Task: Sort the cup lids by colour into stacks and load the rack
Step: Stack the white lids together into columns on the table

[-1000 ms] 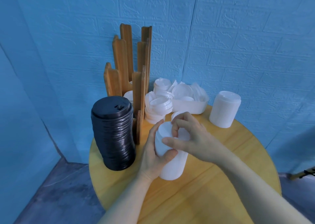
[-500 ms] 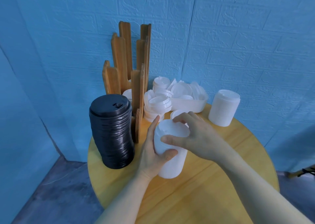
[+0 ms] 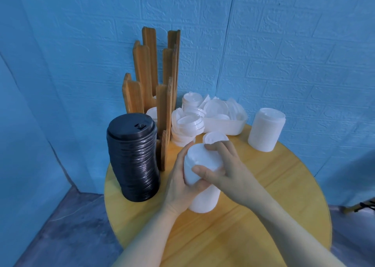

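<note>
two hands meet on a white stack of lids [image 3: 205, 197] standing near the middle of the round wooden desk [image 3: 263, 216]. the left hand [image 3: 180, 185] wraps the stack's left side, thumb curled across the front, fingers hidden behind. the right hand [image 3: 225, 169] comes over the top, its thumb and fingertips gripping the topmost lid [image 3: 203, 159] by its rim. a single white lid [image 3: 215, 138] lies flat on the desk just behind the hands. to the left stands a tall black stack of lids [image 3: 133, 159], leaning slightly, just beside the wooden rack [image 3: 154, 96] of upright slats; a white lid shows low between the slats. right of the rack sits a short untidy pile of white lids [image 3: 186, 130], touching a white tub [image 3: 223, 124] heaped with loose white lids. well to the right, near the desk's far edge, another neat white stack [image 3: 265, 129] stands alone. a blue wall [image 3: 284, 43] closes the corner behind
</note>
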`<state>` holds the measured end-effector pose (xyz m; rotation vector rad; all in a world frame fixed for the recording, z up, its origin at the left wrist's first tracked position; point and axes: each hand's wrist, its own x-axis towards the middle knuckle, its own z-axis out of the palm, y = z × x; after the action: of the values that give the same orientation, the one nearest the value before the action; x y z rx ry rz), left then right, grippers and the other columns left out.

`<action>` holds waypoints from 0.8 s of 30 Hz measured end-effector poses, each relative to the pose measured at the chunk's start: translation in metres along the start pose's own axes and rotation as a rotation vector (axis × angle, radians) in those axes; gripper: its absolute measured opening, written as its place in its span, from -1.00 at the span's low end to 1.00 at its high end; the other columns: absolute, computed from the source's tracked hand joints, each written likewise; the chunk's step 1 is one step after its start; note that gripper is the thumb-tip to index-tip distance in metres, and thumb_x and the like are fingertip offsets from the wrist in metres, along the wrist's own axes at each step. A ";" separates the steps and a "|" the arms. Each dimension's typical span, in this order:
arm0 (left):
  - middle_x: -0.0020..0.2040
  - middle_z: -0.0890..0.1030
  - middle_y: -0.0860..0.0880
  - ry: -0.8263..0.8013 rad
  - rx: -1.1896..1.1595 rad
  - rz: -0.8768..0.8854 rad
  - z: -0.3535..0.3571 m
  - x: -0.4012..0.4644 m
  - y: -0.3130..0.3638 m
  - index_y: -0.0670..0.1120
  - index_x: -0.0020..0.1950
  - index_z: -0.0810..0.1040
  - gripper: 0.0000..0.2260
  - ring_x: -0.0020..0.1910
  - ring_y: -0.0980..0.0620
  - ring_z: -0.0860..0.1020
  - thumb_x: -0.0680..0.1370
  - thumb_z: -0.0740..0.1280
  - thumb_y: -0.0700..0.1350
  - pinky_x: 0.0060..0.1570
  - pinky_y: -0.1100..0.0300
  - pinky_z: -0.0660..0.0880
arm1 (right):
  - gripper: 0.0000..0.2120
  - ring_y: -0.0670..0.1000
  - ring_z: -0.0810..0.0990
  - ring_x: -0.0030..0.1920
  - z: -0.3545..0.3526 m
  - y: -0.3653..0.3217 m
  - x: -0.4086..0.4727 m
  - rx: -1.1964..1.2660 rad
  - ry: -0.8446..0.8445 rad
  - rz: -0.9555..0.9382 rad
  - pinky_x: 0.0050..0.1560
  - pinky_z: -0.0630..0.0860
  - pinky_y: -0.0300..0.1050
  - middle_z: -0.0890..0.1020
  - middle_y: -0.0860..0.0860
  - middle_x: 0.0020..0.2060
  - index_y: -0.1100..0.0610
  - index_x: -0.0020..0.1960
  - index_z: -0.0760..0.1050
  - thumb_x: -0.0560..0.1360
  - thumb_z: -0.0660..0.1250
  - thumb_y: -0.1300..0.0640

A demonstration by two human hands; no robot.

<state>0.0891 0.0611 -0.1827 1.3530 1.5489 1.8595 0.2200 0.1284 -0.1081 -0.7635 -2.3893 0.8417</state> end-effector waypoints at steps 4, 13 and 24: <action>0.45 0.25 0.47 -0.260 0.079 -0.075 -0.003 -0.008 0.001 0.41 0.51 -0.07 -0.14 0.46 0.35 0.28 0.36 0.36 0.46 0.34 0.35 0.34 | -0.31 -0.30 0.31 0.34 0.011 0.020 -0.020 0.380 0.132 -0.012 0.24 0.32 -0.41 0.34 -0.29 0.29 -0.24 0.38 0.24 0.33 0.38 -0.34; 0.58 0.12 0.27 -0.657 0.726 0.040 0.034 -0.011 -0.004 0.19 0.61 -0.09 -0.45 0.55 0.21 0.13 0.70 0.13 0.07 0.42 0.34 0.13 | 0.08 -0.34 0.13 0.44 -0.003 0.085 -0.045 0.277 0.476 0.086 0.35 0.14 -0.43 0.14 -0.32 0.42 -0.38 0.41 -0.11 0.18 0.58 -0.13; 0.57 0.01 0.32 -0.768 0.973 0.133 0.036 -0.005 -0.007 0.22 0.58 0.17 -0.23 0.45 0.43 -0.19 0.42 -0.31 0.38 0.22 0.55 -0.40 | 0.11 0.01 0.22 0.38 -0.060 0.165 -0.005 0.123 0.645 0.303 0.41 0.25 0.07 0.23 0.05 0.38 0.05 0.54 0.05 0.20 0.65 -0.01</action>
<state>0.1198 0.0788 -0.1932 2.2172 1.9378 0.3696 0.3151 0.2573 -0.1802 -1.1581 -1.6648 0.7070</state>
